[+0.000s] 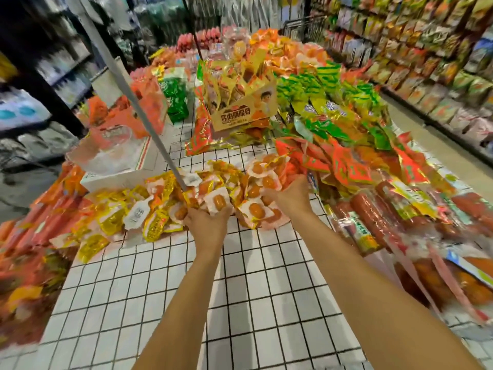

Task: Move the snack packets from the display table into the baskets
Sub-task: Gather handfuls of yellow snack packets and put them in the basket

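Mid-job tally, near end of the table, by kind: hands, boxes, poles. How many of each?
Hands: 2, left hand and right hand, both in the packets
Cardboard box: 1
White box: 1
Grey pole: 1
Total: 5

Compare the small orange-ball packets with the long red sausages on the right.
The small packets are squarish, white-edged, each showing round orange pieces; the long sausages are red tubes with yellow-green labels. The small packets lie heaped loosely; the long sausages lie side by side. Both rest on the tiled table.
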